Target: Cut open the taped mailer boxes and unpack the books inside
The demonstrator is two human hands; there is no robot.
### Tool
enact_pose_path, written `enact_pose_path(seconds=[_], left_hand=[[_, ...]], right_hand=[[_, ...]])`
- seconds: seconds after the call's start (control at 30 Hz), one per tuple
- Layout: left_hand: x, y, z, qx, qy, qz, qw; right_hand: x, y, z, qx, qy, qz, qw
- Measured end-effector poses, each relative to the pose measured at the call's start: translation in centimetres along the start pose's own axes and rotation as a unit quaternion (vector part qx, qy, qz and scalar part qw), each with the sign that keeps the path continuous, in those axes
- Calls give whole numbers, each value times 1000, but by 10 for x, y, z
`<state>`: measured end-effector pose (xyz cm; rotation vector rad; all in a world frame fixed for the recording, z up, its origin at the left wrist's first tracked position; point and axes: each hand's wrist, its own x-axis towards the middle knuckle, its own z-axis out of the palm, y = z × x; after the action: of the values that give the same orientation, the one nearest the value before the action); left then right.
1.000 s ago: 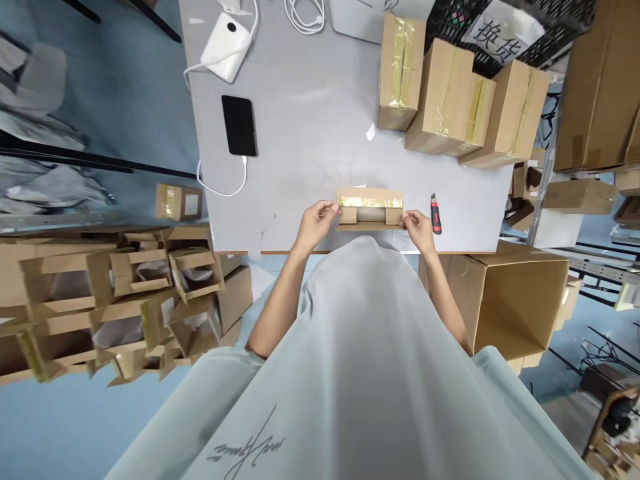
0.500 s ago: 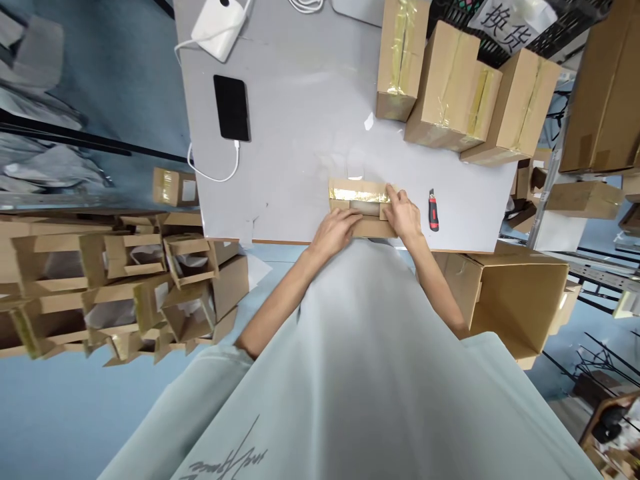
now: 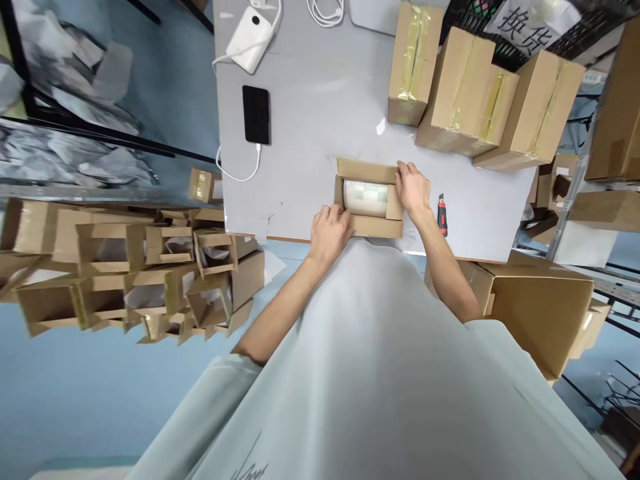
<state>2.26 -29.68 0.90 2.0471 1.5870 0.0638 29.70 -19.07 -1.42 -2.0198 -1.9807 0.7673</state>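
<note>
A small cardboard box (image 3: 367, 227) lies open near the front edge of the grey table (image 3: 310, 113), with a white wrapped item (image 3: 366, 197) showing inside. My left hand (image 3: 330, 230) grips the box's near left corner. My right hand (image 3: 413, 189) holds the far right flap, fingers curled over its edge. A red utility knife (image 3: 442, 215) lies just right of my right wrist.
Three taped cardboard boxes (image 3: 470, 93) stand at the table's back right. A black phone (image 3: 257, 114) on a cable and a white power bank (image 3: 249, 40) lie at the left. Opened boxes (image 3: 150, 267) pile on the floor left; a large open carton (image 3: 540, 307) stands right.
The box's flaps have been folded open, exposing the white item inside. My right hand moved to the far right flap and my left hand to the near left corner.
</note>
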Motion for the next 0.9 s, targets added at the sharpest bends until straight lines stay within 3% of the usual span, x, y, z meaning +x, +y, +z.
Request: enact_pose_path(seconds=[0.13, 0.37, 0.63, 0.9], left_hand=[[1, -16, -1, -2, 26, -63, 998], [15, -27, 19, -29, 22, -63, 997], [22, -33, 30, -96, 8, 18, 995], [19, -25, 34, -77, 10, 30, 997]], right_hand=[[6, 2, 20, 24, -19, -12, 999], [-21, -6, 37, -17, -37, -27, 999], [-57, -25, 22, -17, -30, 3, 999], [-100, 20, 5, 35, 47, 67, 996]])
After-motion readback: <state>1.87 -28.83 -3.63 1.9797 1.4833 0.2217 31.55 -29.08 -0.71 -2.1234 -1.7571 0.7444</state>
